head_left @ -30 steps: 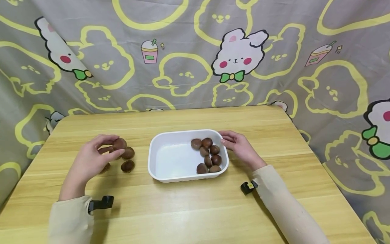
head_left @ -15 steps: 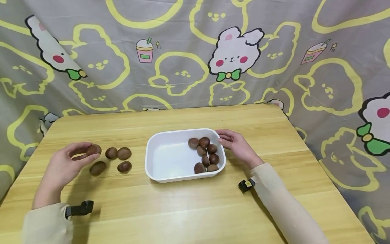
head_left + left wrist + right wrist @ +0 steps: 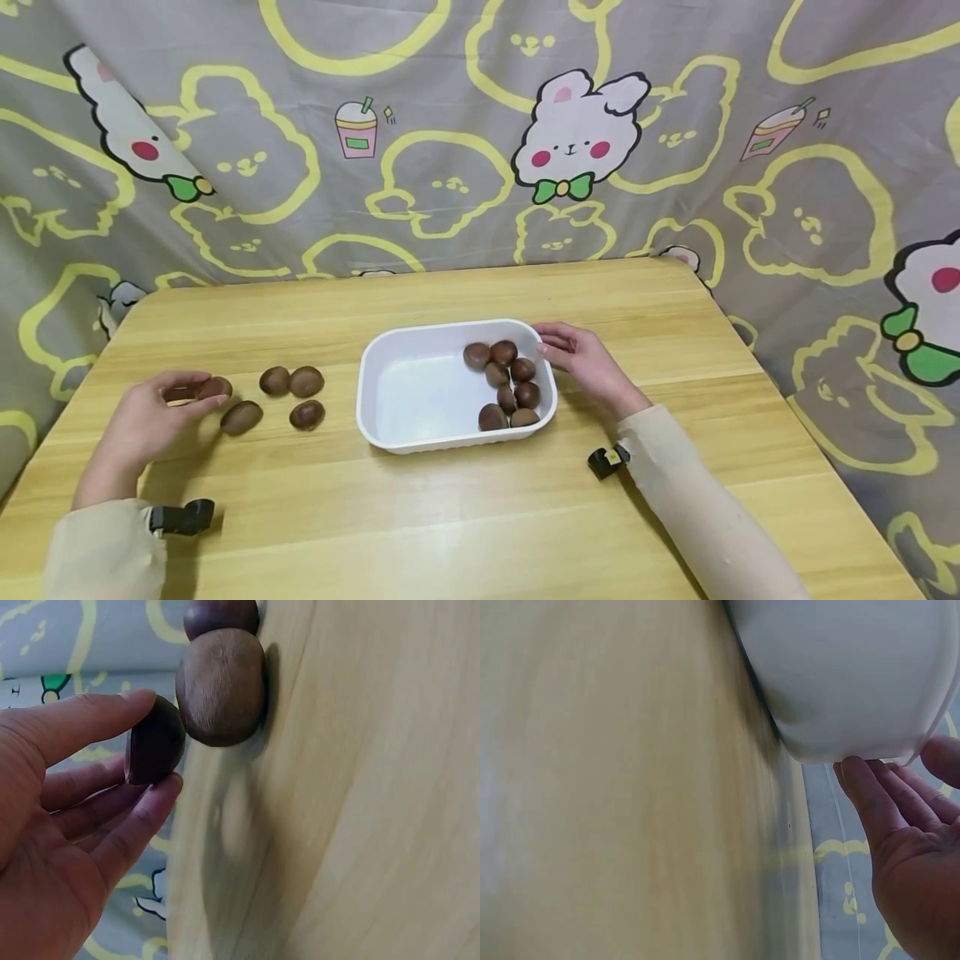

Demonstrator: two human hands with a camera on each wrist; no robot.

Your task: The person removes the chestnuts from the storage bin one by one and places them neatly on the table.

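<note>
On head view I see the left hand (image 3: 161, 412) pinching a nut (image 3: 217, 388), well left of the tray (image 3: 420, 396), whose end the right hand (image 3: 588, 367) grips. Left wrist: nut between thumb (image 3: 124, 709) and fingertips (image 3: 171, 786). Right wrist: fingers (image 3: 871, 791) touch the tray's outside.

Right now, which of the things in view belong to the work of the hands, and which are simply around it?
In the work:
- chestnut pinched by the left hand
- four chestnuts beside it
- white tray, held at one end by the right hand
- chestnuts in the tray

Simply around:
- wooden table
- patterned cloth
</note>
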